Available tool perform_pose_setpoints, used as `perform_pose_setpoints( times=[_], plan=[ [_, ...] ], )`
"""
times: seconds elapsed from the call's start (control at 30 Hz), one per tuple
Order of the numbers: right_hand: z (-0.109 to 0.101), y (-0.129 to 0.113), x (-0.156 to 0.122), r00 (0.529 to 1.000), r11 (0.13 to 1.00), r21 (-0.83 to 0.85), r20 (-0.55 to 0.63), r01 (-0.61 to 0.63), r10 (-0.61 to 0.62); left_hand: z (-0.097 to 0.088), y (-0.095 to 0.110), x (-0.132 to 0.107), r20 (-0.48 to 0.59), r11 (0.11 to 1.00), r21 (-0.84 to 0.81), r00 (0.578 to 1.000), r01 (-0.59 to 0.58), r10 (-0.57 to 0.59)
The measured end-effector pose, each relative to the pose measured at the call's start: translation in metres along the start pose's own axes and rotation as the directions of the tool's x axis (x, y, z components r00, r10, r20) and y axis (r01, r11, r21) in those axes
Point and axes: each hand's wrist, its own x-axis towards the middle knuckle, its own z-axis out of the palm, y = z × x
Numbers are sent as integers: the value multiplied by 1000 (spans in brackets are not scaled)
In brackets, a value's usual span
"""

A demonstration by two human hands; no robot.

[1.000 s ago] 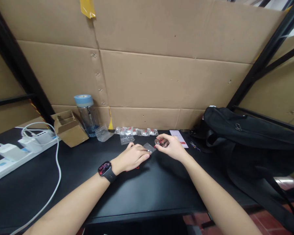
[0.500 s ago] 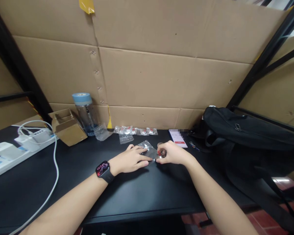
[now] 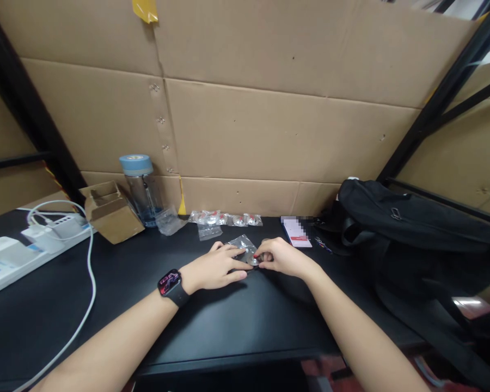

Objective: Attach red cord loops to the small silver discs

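My left hand (image 3: 216, 267) lies on the black desk (image 3: 118, 283) with its fingers stretched over a small clear plastic bag (image 3: 242, 243), pressing it down; a smartwatch (image 3: 170, 285) is on that wrist. My right hand (image 3: 281, 257) is closed in a pinch on a small round metallic part with a red bit (image 3: 256, 258), held at the bag's right edge. The two hands almost touch. Behind them lie another small clear bag (image 3: 210, 232) and a row of several bagged parts (image 3: 225, 219) by the cardboard wall.
A blue-lidded water bottle (image 3: 141, 188) and an open cardboard box (image 3: 111, 212) stand at the back left. A white power strip with chargers and cable (image 3: 28, 245) lies far left. A phone (image 3: 296, 231) and a black backpack (image 3: 412, 228) sit at the right.
My right hand came down and left from above the desk, bringing the small part to the bag's edge. The bag shifted slightly under my left hand.
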Motion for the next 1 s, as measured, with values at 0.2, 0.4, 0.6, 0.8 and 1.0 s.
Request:
perform_pose_setpoints(
  times=[0.2,0.4,0.6,0.8,1.0],
  plan=[
    [9,0,8,992,1000,-17,-127,6,-8,5,1,2,43,996,-90,999,28,-25],
    [27,1,18,945,990,-63,-312,-127,102,6,0,2,87,987,-122,992,101,-90],
    [34,4,28,903,967,-145,-408,-211,136,3,5,2,93,987,-88,987,136,-128],
    [44,0,35,915,932,-302,-397,-199,67,-3,1,-2,166,989,-98,981,113,-96],
    [48,-8,38,914,917,-314,-389,-248,114,-9,-7,-2,161,992,-126,987,30,-10]
  ],
)
